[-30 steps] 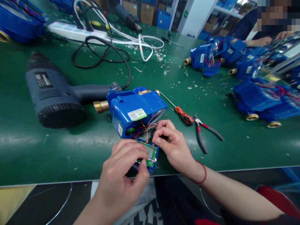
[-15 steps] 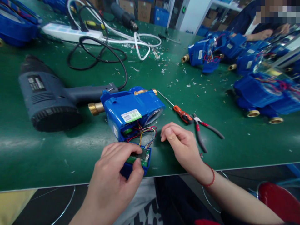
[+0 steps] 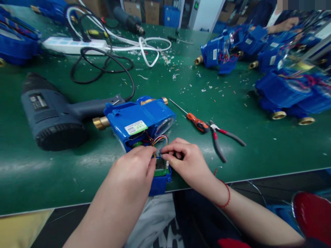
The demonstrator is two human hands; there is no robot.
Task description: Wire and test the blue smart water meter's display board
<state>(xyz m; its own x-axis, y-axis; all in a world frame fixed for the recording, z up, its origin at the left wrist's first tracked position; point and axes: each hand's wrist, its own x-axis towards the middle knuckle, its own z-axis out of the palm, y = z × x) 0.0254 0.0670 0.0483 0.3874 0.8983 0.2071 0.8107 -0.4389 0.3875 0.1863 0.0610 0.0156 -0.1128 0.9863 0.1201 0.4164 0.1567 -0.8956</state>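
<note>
A blue water meter (image 3: 139, 115) with brass ends lies on the green bench, its housing open toward me. Coloured wires (image 3: 159, 138) run from it to a green circuit board (image 3: 159, 171) seated in a blue cover (image 3: 158, 186) at the bench edge. My left hand (image 3: 134, 168) is closed at the board's wire edge, fingertips bent down and partly hidden. Opposite it, my right hand (image 3: 187, 158) pinches thumb and forefinger around the wires where they meet the board. The fingertips of both hands nearly touch.
Left of the meter lies a grey heat gun (image 3: 57, 113). An orange screwdriver (image 3: 198, 123) and red-grey pliers (image 3: 219, 137) rest to the right. Behind are a white power strip (image 3: 74, 46) and cables. More blue meters (image 3: 287, 89) stand at right, near another person's hand (image 3: 287, 24).
My right hand has moved left from the bench to the wires at the board. My left hand has shifted from gripping the board's face to its upper edge.
</note>
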